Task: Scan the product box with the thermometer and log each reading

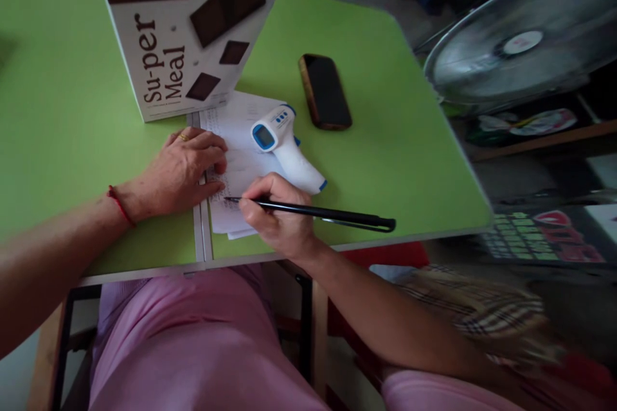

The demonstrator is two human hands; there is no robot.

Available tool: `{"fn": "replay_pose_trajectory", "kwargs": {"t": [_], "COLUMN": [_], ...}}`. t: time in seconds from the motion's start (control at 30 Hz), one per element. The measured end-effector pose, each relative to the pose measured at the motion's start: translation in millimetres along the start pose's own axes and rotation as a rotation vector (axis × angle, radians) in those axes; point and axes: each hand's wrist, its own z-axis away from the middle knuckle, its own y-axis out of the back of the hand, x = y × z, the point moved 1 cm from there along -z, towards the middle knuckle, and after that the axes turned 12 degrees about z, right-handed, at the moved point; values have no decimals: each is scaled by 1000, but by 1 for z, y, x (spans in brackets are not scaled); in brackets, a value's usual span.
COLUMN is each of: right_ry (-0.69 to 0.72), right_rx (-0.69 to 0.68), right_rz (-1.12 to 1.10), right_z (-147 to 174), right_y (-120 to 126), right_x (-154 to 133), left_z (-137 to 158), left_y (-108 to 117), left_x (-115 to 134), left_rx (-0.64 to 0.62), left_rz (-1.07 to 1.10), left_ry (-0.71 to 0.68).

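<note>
Green bench (72, 109) seen from above, carrying a sheet of white paper (236, 128) with faint writing near its front edge. The left hand (186, 170) lies flat on the left part of the paper, fingers together and gripping nothing, a gold ring on one finger and a red thread at the wrist. The right hand (277, 215) sits at the paper's lower right, fingers closed around a black pen (313, 210) whose tip touches the paper. A white and blue infrared thermometer (284, 148) lies on the paper just above the right hand. A dark phone (325, 91) lies right of the paper, and a white and brown box (183, 26) stands behind it
</note>
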Motion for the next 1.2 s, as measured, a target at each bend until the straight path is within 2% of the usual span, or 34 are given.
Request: {"fn": "replay_pose_trajectory", "kwargs": {"t": [0.3, 0.5, 0.97, 1.2], "right_ry": [153, 202, 194, 138], "right_rx": [33, 50, 54, 92], "right_rz": [54, 52, 78, 91], "right_z": [-2, -1, -2, -3], "right_y": [-1, -3, -3, -2], "right_x": [-1, 0, 0, 1], "left_z": [0, 0, 1, 0], "left_y": [-1, -1, 1, 1], "left_x": [2, 2, 1, 1], "left_rx": [2, 5, -3, -16], "left_rz": [1, 10, 4, 4], "left_ry": [26, 23, 24, 23]}}
